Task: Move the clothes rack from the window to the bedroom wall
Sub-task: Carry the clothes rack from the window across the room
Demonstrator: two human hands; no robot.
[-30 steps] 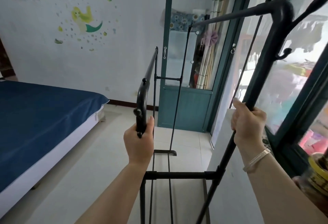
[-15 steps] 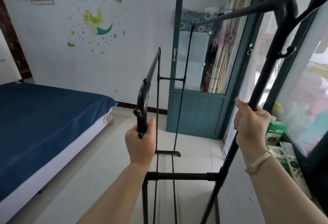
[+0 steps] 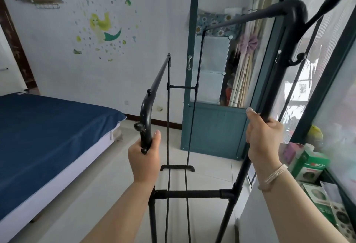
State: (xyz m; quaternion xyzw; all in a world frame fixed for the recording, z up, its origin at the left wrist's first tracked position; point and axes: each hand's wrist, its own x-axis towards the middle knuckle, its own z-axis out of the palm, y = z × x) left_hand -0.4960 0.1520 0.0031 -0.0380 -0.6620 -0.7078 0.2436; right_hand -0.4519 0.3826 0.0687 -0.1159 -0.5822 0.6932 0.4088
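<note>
The black metal clothes rack (image 3: 189,194) stands right in front of me, bare of clothes, with a low rail on the left and a higher rail on the right. My left hand (image 3: 144,161) grips the curved near end of the low rail. My right hand (image 3: 264,140) is closed around the tall right upright, just below a coat hook. The window (image 3: 327,81) runs along the right side, close to the rack's right post. The white bedroom wall (image 3: 81,73) with a mermaid sticker lies ahead on the left.
A bed with a blue cover (image 3: 44,133) fills the left. A teal glazed door (image 3: 215,127) stands ahead beyond the rack's far end. Green boxes (image 3: 308,163) and other small items crowd the sill at lower right. Pale tiled floor (image 3: 92,189) lies between bed and rack.
The view has swung left, away from the window, showing more of the wall and bed. Both hands keep the same grips on the rack.
</note>
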